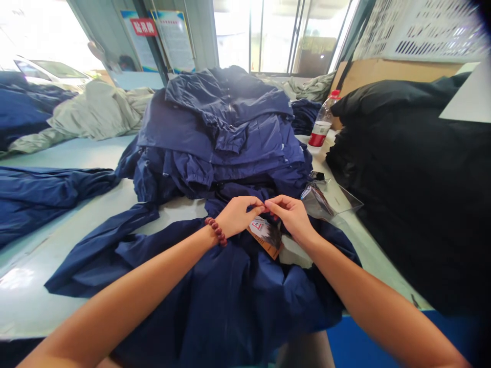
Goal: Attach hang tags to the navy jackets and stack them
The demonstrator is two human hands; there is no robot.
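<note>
Cloth (49, 197) in smooth navy folds lies at our far left, with crumpled grey-green fabric (95, 110) behind it on the pale, glossy table (95, 153). Before us a thin navy jacket (184, 296) spreads over the table's near edge, a sleeve fanned leftward; beyond it rises a rumpled stack of navy jackets (226, 133) with gathered cuffs. Round reddish-brown beads (217, 231) circle our left wrist, and our left hand (240, 214) narrows its grip to a thumb-and-forefinger pinch. Just below our fingertips a stiff printed card tag (264, 235) lies tilted over the jacket. Our right hand (293, 217) pinches as narrowly, its fingertips meeting the left's; what they hold looks too small for us to tell. Rightward stand a clear, red-capped bottle (322, 125) and a bulky, matte black heap (402, 179).
</note>
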